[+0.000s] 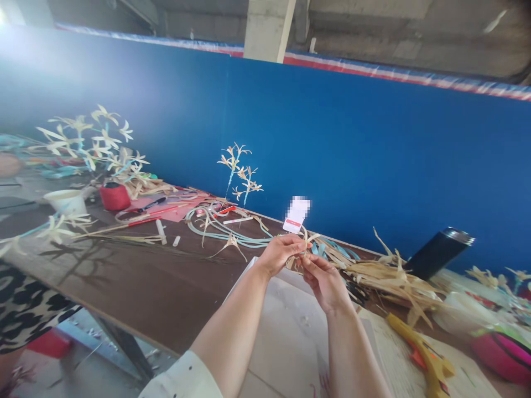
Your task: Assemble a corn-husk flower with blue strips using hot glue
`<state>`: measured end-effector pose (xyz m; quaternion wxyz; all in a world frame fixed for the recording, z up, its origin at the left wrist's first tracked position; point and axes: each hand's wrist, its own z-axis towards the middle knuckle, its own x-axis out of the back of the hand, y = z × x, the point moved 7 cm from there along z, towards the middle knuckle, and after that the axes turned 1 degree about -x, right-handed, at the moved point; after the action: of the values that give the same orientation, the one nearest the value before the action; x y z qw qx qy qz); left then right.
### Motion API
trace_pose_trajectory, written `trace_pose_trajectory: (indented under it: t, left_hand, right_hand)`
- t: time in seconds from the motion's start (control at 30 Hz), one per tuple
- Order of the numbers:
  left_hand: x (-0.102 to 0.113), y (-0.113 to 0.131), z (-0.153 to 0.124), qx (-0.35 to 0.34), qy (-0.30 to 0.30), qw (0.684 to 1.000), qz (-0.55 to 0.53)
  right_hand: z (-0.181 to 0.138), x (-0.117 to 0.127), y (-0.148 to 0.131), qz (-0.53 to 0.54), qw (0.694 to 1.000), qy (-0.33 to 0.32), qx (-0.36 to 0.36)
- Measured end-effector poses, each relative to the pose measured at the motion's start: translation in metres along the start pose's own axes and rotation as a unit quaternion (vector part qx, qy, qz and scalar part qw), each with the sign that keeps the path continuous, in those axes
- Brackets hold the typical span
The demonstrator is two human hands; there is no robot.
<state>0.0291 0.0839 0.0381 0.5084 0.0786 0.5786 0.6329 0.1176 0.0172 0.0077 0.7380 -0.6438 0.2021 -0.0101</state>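
In front of me, above a white board (286, 309), my two hands meet at the fingertips. My left hand (282, 253) pinches a small piece of pale husk strips (307, 236), whose thin ends stick up past the fingers. From below, my right hand (326, 282) closes finger and thumb on the same piece; its lower part is hidden. Just beyond stands a phone (293, 221) with a lit screen. A pile of dried husks (381, 279) lies right of my hands, and pale blue cords (219, 235) loop to the left.
Finished husk flowers (244, 179) stand near the blue partition (352, 143), with a bigger bunch (103, 138) far left. A red thread spool (114, 197) and white cup (66, 203) stand left. On the right are a black flask (440, 253) and yellow glue gun (423, 354). Someone's patterned clothing (29, 309) shows left.
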Motion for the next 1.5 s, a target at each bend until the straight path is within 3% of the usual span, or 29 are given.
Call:
trace_pose_trajectory:
  t: [0.17, 0.4, 0.57, 0.77, 0.93, 1.07, 1.17, 1.37, 1.5]
  left_hand:
    - [0.005, -0.001, 0.002, -0.015, 0.029, 0.999, 0.033]
    - [0.020, 0.000, 0.007, -0.070, 0.102, 0.990, 0.063]
    - [0.035, -0.003, 0.011, -0.073, 0.155, 0.983, 0.070]
    - [0.048, -0.015, 0.009, -0.035, 0.224, 0.970, 0.086]
    - [0.051, -0.029, 0.006, 0.003, 0.253, 0.960, 0.120]
    - [0.052, -0.034, 0.008, -0.002, 0.247, 0.965, 0.092]
    - [0.054, -0.034, 0.008, -0.004, 0.256, 0.963, 0.078]
    - [0.054, -0.032, 0.007, -0.006, 0.275, 0.960, 0.060]
    - [0.053, -0.031, 0.007, -0.010, 0.271, 0.960, 0.070]
  right_hand:
    - [0.001, 0.005, 0.001, 0.002, 0.999, 0.050, -0.015]
    - [-0.004, 0.008, -0.007, -0.002, 0.997, 0.068, -0.025]
    - [-0.004, 0.040, -0.013, -0.007, 0.973, 0.229, 0.021]
    - [-0.019, 0.059, -0.031, -0.037, 0.909, 0.393, 0.135]
    - [-0.028, 0.046, -0.057, -0.082, 0.919, 0.352, 0.157]
    - [-0.038, 0.032, -0.083, -0.280, 0.920, 0.244, 0.127]
    - [-0.048, 0.041, -0.082, -0.475, 0.861, 0.171, 0.058]
    - [-0.067, 0.084, -0.055, -0.708, 0.692, 0.123, -0.072]
    - [-0.069, 0.086, -0.040, -0.743, 0.649, 0.117, -0.117]
